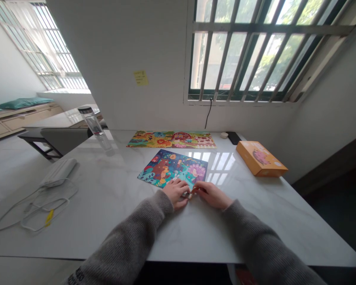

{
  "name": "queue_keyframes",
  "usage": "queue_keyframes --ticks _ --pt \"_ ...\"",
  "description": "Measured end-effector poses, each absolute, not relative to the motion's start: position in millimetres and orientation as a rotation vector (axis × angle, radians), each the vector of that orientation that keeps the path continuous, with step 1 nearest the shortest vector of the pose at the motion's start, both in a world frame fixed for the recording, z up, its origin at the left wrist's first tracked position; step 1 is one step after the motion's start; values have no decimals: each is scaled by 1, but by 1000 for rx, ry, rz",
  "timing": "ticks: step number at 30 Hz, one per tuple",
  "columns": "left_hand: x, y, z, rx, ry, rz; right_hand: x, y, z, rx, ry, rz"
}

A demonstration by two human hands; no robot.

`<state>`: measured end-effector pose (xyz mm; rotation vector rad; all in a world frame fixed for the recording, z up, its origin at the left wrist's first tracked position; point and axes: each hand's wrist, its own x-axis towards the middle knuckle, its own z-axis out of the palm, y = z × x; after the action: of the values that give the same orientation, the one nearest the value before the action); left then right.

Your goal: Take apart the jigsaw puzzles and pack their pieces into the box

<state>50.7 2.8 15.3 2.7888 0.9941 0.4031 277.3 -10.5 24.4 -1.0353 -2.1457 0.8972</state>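
Note:
On the white marble table (112,186), a colourful jigsaw puzzle of animals (172,169) lies in front of me. My left hand (175,193) rests with its fingers on the puzzle's near edge. My right hand (212,195) pinches a small puzzle piece (191,193) close to that edge, and the fingertips of both hands nearly meet around it. A second jigsaw puzzle with a red barn and farm animals (171,139) lies flat farther back. Grey sleeves cover both forearms.
An orange puzzle box (261,158) lies at the right. A glass bottle (94,126) stands at the back left. A white device (58,172) with looped cable lies at the left. A black phone (233,137) lies at the back. The table's corner and edges run near my arms.

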Motion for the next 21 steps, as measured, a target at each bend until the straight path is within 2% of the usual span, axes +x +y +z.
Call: queue_keyframes --ticks 3,10,17,21 --pt "53 1 16 2759 1026 437 282 -5 24 -1042 -1976 970" --pt "55 5 16 2434 1098 837 267 -13 27 -941 -1978 682" --pt "49 14 13 2420 958 879 253 -18 22 -981 -1882 929" --pt "36 25 11 2139 1062 965 275 -8 28 -1081 -1868 617"
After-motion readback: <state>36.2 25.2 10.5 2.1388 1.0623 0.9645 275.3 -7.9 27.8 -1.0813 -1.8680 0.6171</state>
